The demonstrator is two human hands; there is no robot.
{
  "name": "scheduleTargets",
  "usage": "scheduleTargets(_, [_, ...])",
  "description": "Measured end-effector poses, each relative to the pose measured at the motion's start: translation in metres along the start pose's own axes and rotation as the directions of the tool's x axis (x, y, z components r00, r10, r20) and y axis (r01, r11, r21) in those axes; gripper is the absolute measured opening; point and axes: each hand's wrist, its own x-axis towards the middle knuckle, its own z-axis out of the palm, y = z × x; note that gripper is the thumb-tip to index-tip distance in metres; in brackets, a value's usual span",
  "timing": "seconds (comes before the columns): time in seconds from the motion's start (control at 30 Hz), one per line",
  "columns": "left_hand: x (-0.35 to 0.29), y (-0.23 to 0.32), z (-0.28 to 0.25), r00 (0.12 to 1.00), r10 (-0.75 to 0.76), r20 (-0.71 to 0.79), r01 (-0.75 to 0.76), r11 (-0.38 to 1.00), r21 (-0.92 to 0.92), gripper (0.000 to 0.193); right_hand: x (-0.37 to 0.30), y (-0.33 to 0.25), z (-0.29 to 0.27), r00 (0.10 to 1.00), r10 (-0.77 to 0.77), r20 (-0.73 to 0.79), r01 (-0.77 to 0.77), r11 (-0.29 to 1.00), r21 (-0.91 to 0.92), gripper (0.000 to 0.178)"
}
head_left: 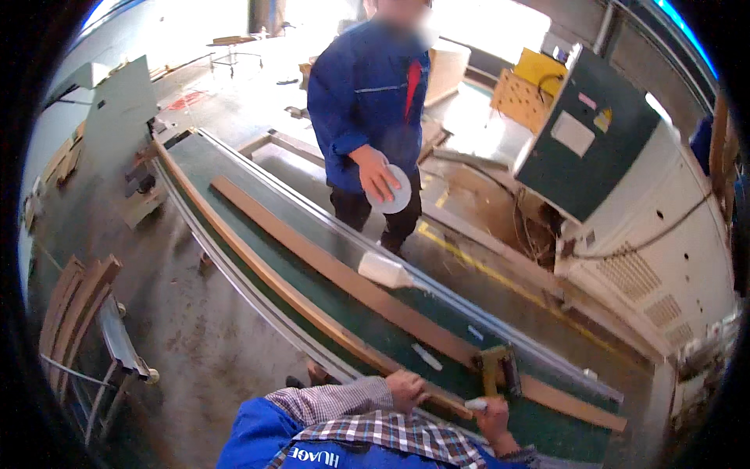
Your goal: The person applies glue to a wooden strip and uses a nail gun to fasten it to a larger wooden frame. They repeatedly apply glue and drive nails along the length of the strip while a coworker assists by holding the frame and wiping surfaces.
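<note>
My left hand (407,389) is closed around the near long wooden strip (269,291), close to its right end. That strip lies lengthwise along the near side of a long green-topped bench (461,316). Past the strip's end, my right hand (495,420) is closed on a small white object (476,404), its kind too small to make out. A second, flatter wooden strip (336,270) lies farther across the bench. On it, beyond my right hand, sits a yellow-and-dark tool (500,371). A white slip (427,357) lies between the strips.
Across the bench stands a person (367,102) in blue, holding a pale round disc (393,191). A white bottle (383,270) lies at the bench's far side. Curved wooden pieces (78,313) rest on a rack at left. A large machine cabinet (641,258) stands at right.
</note>
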Motion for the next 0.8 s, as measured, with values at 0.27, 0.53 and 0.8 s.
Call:
scheduleTargets(0.27, [-0.012,0.014,-0.021,0.996,0.003,-0.089,-0.002,1.0,0.015,0.03,0.008,-0.015,-0.01,0.999,-0.025,0.023,0.026,0.999,-0.041,0.021])
scheduleTargets(0.53, [-0.018,0.023,-0.025,0.99,-0.03,0.135,0.014,0.993,0.12,0.038,-0.009,-0.013,-0.006,0.997,0.07,0.027,-0.069,0.997,-0.02,0.026])
scheduleTargets(0.8, [-0.01,0.014,-0.025,0.964,-0.078,0.253,0.029,0.981,0.192,0.044,-0.009,-0.01,-0.01,0.992,0.112,0.057,-0.109,0.993,-0.054,0.027])
